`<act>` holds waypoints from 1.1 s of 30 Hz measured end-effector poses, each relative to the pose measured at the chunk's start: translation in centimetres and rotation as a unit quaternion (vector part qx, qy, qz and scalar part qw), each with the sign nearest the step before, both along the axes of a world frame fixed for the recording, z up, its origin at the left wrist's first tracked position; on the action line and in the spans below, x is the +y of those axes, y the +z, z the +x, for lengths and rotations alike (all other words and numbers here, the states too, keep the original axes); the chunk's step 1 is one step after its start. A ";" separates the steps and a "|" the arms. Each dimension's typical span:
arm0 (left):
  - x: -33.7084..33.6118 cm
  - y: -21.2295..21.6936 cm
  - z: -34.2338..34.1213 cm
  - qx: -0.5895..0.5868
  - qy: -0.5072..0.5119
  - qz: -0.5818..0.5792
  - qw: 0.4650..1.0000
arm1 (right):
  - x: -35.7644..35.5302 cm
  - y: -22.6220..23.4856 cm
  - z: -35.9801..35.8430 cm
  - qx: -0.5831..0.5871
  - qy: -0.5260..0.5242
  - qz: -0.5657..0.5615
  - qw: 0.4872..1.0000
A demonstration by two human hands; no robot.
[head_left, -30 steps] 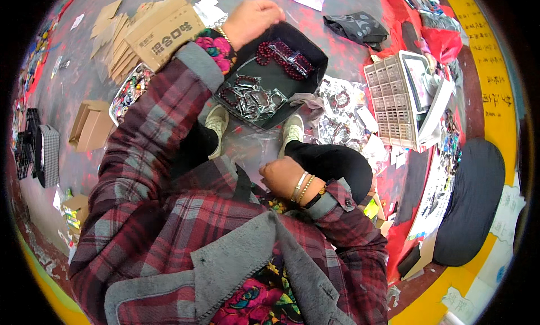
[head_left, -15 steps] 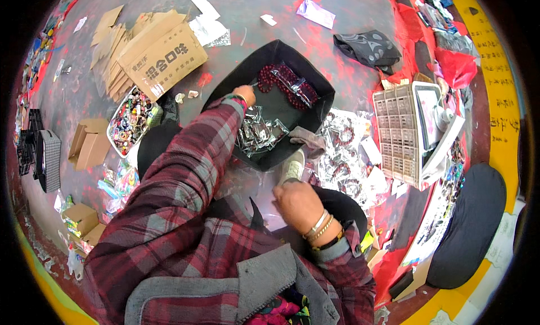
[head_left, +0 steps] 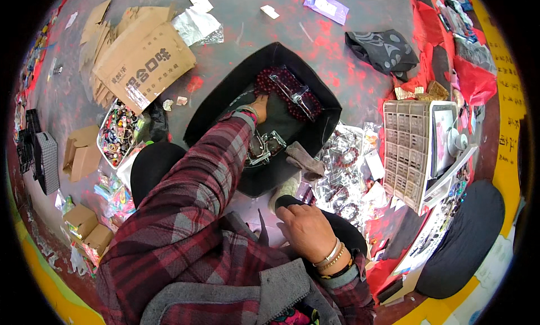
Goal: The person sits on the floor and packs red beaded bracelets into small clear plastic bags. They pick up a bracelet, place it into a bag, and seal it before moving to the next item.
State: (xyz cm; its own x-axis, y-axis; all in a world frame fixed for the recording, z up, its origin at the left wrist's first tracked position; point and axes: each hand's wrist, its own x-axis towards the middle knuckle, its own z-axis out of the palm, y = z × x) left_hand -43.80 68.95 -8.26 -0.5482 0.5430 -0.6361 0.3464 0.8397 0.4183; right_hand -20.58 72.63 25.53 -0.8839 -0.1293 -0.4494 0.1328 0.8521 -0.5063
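Observation:
My left hand [head_left: 260, 109] reaches down into a black open bin [head_left: 197, 120], close to dark red beaded strands [head_left: 269, 80]. Its fingers point away from me and are mostly hidden, so I cannot see what they grip. Beside the strands lies another dark red beaded bundle in clear wrapping [head_left: 304, 99]. Below my left wrist, small clear packets [head_left: 264, 148] lie in the bin. My right hand [head_left: 308, 230], with bracelets at the wrist, rests on my dark-clad knee, fingers laid over it and nothing visible in them. A grey-brown cloth [head_left: 305, 159] hangs over the bin's near rim.
Many clear-wrapped beaded pieces [head_left: 344, 162] lie right of the bin, beside a beige plastic basket [head_left: 402, 150]. Flattened cardboard [head_left: 143, 61] and a white tub of colourful beads [head_left: 119, 134] are on the left. A dark patterned bag [head_left: 382, 49] lies at the far right.
My left hand has moved right and nearer, deeper into the bin beside the beaded strands. My right hand has shifted slightly nearer and right onto the knee. The view has turned a little.

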 end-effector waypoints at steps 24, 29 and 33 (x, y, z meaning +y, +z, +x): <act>-0.9 7.8 -0.1 -0.036 0.194 0.242 0.950 | 4.7 -18.3 -1.7 -0.086 -0.237 0.243 0.937; -1.7 14.2 0.2 -0.332 0.299 0.469 0.761 | 4.2 -14.2 -1.4 -0.033 -0.213 0.179 0.960; -3.0 22.4 3.1 -0.436 0.313 0.508 0.674 | 7.1 -14.3 -0.3 -0.022 -0.357 0.051 0.932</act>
